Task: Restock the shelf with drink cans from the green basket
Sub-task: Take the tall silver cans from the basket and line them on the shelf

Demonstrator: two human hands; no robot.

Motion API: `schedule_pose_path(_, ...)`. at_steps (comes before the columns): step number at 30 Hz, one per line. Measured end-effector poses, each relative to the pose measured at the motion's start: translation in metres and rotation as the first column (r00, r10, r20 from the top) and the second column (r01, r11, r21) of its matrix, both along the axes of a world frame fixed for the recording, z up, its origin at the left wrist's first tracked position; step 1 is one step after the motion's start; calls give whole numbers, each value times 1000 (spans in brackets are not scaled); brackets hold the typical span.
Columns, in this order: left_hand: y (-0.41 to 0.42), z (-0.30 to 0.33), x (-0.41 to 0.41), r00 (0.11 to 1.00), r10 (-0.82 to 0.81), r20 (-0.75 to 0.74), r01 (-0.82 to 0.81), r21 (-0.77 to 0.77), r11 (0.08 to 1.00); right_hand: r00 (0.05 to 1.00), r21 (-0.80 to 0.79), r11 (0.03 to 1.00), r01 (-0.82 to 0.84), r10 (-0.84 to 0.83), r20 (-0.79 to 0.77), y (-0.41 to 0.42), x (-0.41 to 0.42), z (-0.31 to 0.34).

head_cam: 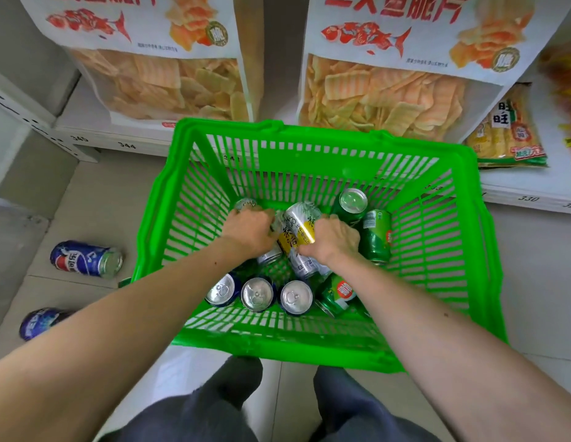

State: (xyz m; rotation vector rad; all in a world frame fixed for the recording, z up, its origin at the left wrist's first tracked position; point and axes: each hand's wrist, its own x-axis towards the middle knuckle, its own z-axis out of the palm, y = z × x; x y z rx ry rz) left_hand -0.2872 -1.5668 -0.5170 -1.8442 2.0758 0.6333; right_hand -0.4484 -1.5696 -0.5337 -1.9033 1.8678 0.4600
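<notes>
Floor (pixel 96 199), left: two blue cans, one (pixel 86 258) near the green basket (pixel 462 250), one (pixel 41 322) nearer. Left hand (pixel 250 232) down inside the basket, fingers curled on a silver can (pixel 269 256). Right hand (pixel 333 239) closed round a white-and-yellow can (pixel 300 231). Three upright cans along the near wall; green cans (pixel 376 236) right. Shelf (pixel 529 183) with snack bags (pixel 389 65) beyond.

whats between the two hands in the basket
In the head view, a white and yellow can lies tilted between the left hand and the right hand, inside the green basket.
</notes>
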Motion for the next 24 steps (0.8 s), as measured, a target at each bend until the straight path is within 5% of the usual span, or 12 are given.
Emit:
schedule_pose_path(10,21,108,1,992,53,-116,-39,119,992,950,-112,972,207,-172,262,22,-4,110)
schedule_pose_path(24,46,492,9,983,-35,-181,22,-72,997,843,-233,903,360,-208,496,63,1,498)
